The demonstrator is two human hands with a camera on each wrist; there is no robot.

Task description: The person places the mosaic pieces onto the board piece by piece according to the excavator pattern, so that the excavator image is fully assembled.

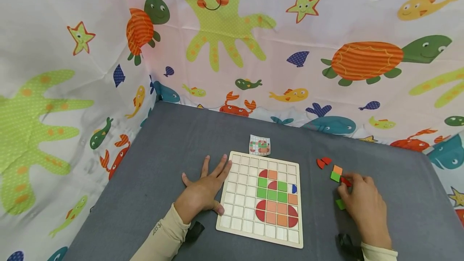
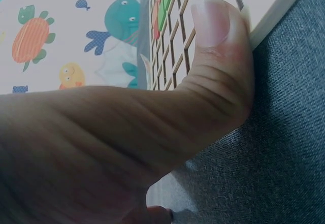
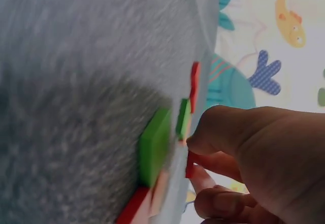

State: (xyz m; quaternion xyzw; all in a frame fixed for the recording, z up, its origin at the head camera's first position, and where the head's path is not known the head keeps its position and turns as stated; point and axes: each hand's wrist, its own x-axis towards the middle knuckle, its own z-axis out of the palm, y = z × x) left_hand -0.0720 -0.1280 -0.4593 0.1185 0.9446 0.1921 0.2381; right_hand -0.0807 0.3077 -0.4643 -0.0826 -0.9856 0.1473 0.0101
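A wooden grid board (image 1: 237, 200) lies on the grey cloth with green, orange, red and blue pieces set in its cells. My left hand (image 1: 203, 192) rests at the board's left edge, fingers spread, the thumb (image 2: 218, 36) on its rim. To the right of the board, my right hand (image 1: 364, 202) pinches a red piece (image 3: 190, 164) between thumb and finger, low over the cloth. Its exact shape is partly hidden by the fingers. Beside it lie a green square (image 1: 335, 177), an orange square (image 1: 338, 169) and two red quarter-round pieces (image 1: 320, 164). Another green piece (image 1: 340, 204) sits partly under the hand.
A small printed card (image 1: 259, 145) with a coloured grid pattern touches the board's far edge. Grey cloth (image 1: 174, 140) covers the table. A curtain (image 1: 253, 92) printed with sea animals hangs behind and to the left.
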